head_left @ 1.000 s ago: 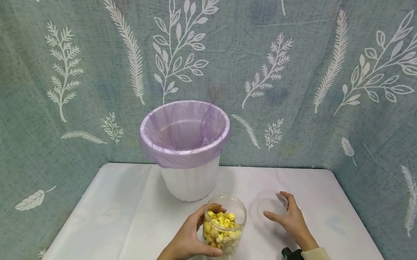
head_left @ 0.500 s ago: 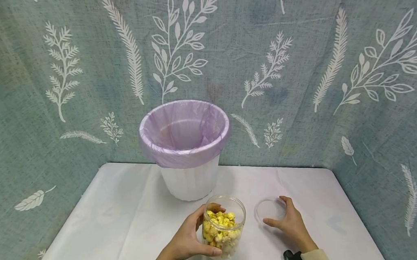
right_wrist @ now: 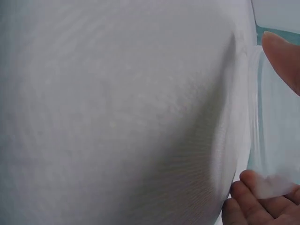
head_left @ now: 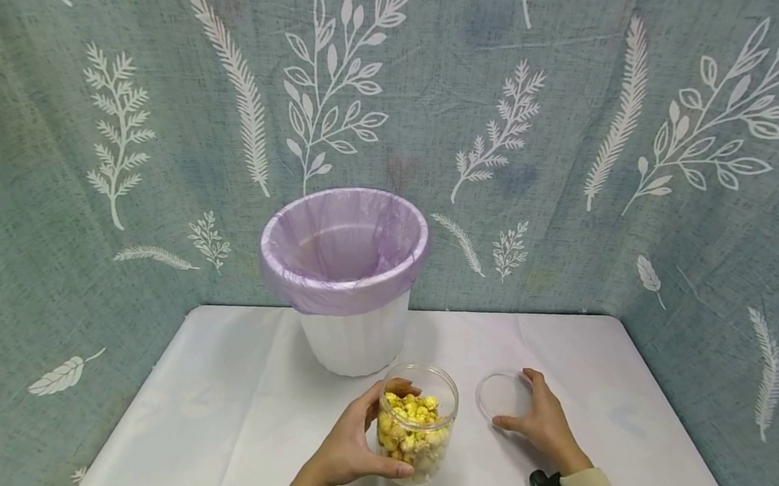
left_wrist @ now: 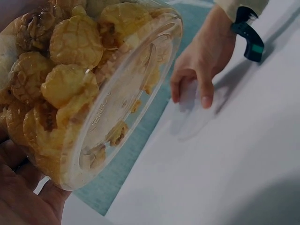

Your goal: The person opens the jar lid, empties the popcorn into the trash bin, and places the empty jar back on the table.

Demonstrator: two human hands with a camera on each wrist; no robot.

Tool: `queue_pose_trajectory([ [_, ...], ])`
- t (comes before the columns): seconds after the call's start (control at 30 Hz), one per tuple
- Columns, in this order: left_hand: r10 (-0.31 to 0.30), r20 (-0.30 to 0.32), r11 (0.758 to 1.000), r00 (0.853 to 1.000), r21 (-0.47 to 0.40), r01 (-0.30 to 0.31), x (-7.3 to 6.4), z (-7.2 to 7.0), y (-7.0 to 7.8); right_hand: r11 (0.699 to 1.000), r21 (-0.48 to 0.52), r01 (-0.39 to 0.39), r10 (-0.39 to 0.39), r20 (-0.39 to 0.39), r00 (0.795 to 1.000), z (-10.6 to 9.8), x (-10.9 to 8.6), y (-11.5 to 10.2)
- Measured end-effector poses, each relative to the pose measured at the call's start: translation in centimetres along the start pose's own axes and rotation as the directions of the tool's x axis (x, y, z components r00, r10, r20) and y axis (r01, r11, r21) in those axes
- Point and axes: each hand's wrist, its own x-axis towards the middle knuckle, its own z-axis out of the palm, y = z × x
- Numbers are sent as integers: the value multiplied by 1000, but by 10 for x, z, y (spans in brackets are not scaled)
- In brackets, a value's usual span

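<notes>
In the head view my left hand point(head_left: 349, 446) grips a clear plastic jar point(head_left: 416, 470) around its left side, thumb in front and fingers behind. Yellow popcorn point(head_left: 409, 428) fills much of the jar, and its mouth is uncovered. The left wrist view shows the jar's base point(left_wrist: 124, 110) from beneath, raised off the table. To the right, my right hand point(head_left: 547, 423) holds a clear round lid point(head_left: 504, 395) by its rim, thumb on the near edge and fingers on the far right edge. The lid appears flat at the tabletop. Close up, the thumb point(right_wrist: 281, 58) stands across the lid from the fingers.
A white bin point(head_left: 357, 340) with a purple liner point(head_left: 347, 293) folded over its rim stands behind the jar, with its mouth facing up. White cloth covers the table point(head_left: 211, 412). Patterned blue-green curtains point(head_left: 546, 171) enclose the back and sides.
The right hand has lowered slightly with the lid, which went from blurred and tilted to lying flat. The left hand and jar have hardly moved.
</notes>
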Motion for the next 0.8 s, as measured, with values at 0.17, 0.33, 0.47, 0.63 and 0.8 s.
queue_pose_trajectory([
  [0.17,8,0,1000,1000,5,-8,0,-1,1,1000,-9,25,-26,-5,1000,0,0,2],
  [0.33,19,2,1000,1000,12,-19,0,-2,2,1000,8,24,-23,-22,999,-2,1,0],
  [0.47,31,2,999,1000,16,-31,-1,-3,4,996,77,34,-29,-61,998,-10,4,-10],
  [0.63,40,2,999,999,7,-40,0,-5,5,975,203,91,-65,-131,989,-21,15,-32],
  [0.8,72,3,997,997,11,-72,-1,-6,4,940,278,197,-140,-212,967,-32,30,-59],
])
